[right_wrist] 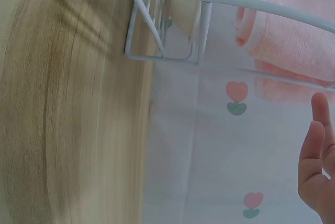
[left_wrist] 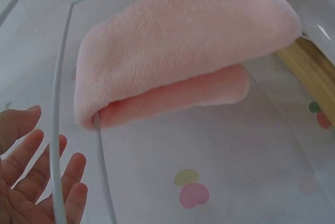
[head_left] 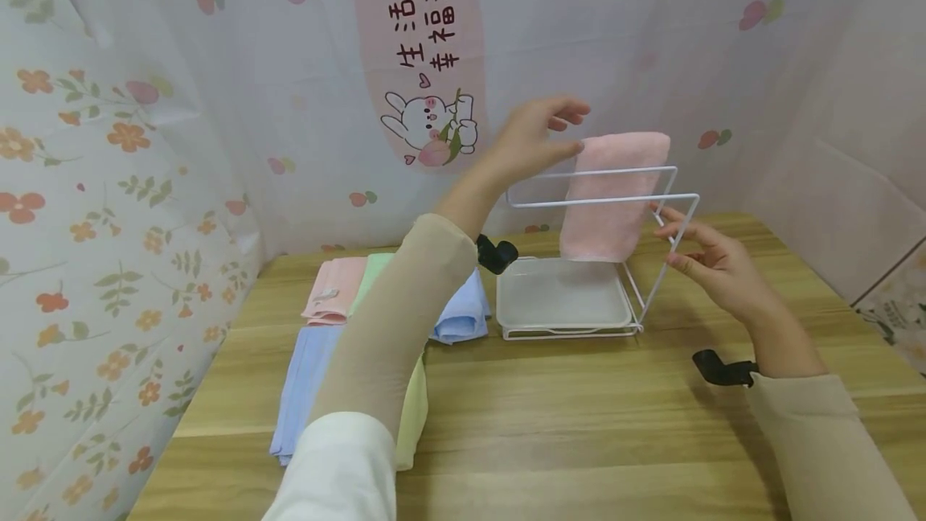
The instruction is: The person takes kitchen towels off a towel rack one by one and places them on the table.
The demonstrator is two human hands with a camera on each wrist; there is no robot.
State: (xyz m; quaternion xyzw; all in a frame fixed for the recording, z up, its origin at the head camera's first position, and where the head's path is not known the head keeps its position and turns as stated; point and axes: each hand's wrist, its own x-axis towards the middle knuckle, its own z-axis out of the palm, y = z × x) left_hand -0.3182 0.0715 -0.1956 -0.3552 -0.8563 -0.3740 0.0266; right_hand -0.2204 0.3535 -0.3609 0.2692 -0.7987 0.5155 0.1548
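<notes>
A folded pink towel [head_left: 611, 199] hangs over the rear top bar of a white wire rack [head_left: 571, 203]. In the left wrist view the towel [left_wrist: 183, 41] drapes with one flap behind the wire. My left hand [head_left: 538, 135] hovers at the towel's left edge, fingers apart and holding nothing. In that wrist view my left hand [left_wrist: 39, 182] is beside the front wire, apart from the towel. My right hand [head_left: 712, 264] is at the rack's right side, thumb and fingertips near the side wires. In the right wrist view its fingers [right_wrist: 313, 153] are loosely extended; contact is unclear.
A pale tray [head_left: 560, 296] sits in the rack's base. On the wooden table [head_left: 564, 424], left of the rack, lie folded towels: pink [head_left: 336, 284], blue [head_left: 307, 376], another blue [head_left: 463, 312] and yellow-green [head_left: 412, 420]. My left forearm partly covers these. A patterned curtain [head_left: 289, 103] hangs behind.
</notes>
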